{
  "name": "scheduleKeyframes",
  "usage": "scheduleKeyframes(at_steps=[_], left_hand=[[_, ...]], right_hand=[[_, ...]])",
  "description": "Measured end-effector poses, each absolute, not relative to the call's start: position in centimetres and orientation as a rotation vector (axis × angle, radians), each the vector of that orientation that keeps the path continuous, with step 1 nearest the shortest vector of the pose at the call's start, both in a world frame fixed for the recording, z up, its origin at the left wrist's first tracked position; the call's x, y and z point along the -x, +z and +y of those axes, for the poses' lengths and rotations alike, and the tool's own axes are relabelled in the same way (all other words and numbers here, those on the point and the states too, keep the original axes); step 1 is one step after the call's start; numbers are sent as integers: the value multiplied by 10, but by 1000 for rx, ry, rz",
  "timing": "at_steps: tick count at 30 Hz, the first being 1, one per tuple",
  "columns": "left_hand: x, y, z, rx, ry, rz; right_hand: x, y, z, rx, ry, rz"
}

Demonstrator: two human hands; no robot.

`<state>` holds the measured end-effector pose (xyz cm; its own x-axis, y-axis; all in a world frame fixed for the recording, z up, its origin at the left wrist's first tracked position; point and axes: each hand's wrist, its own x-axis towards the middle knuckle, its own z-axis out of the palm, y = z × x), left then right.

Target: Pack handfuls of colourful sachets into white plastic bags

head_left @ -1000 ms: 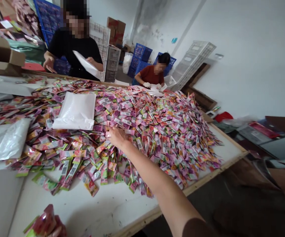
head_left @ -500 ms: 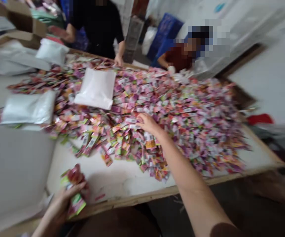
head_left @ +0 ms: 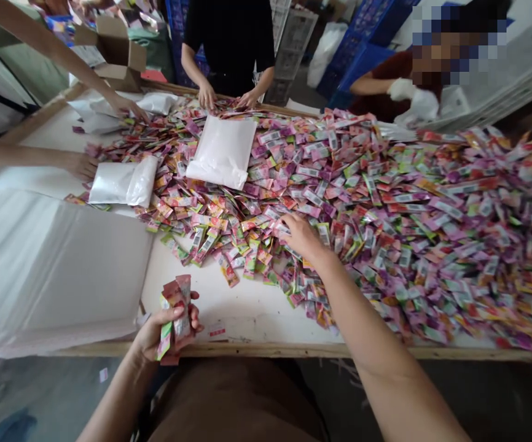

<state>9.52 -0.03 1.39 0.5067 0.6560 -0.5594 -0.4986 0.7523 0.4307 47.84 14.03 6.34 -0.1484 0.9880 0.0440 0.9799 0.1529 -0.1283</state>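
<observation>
My left hand [head_left: 174,325] is closed around a bunch of narrow stick sachets [head_left: 183,301], pink, red and green, near the front edge of the table. The bunch stands roughly upright between thumb and fingers. Farther forward, my right hand [head_left: 303,238] reaches into a wide heap of the same sachets [head_left: 386,202], palm down. Its fingers are bent together on a pinkish sachet [head_left: 281,228] at the heap's near side, fingertips partly hidden. A puffy white pouch [head_left: 222,147] lies on the heap beyond my right hand.
A second filled pouch [head_left: 113,182] lies left of the heap, by a co-worker's hand [head_left: 82,164]. Stacked white bags [head_left: 86,264] cover the table's left front. Other people stand at the far side. A cardboard box [head_left: 113,55] sits back left. A wooden rim [head_left: 270,350] edges the table.
The view has swung, and more of the left side shows, with a co-worker's two arms reaching in. My left hand keeps its bunch. My right hand stays at the heap.
</observation>
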Motion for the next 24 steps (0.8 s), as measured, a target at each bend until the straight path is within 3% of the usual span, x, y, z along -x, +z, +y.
scheduleKeyframes(at_steps=[6, 9, 15, 24], left_hand=[[-95, 9, -4, -227, 830, 697], [-97, 5, -2, -138, 972, 725], [-88, -5, 0, -108, 1019, 808], [-93, 7, -2, -88, 972, 767]], right_hand=[[-443, 65, 107, 2060, -44, -2025], [-383, 48, 88, 1990, 303, -2147], [-281, 14, 59, 1980, 453, -2181], [-356, -9, -31, 1950, 692, -1852]])
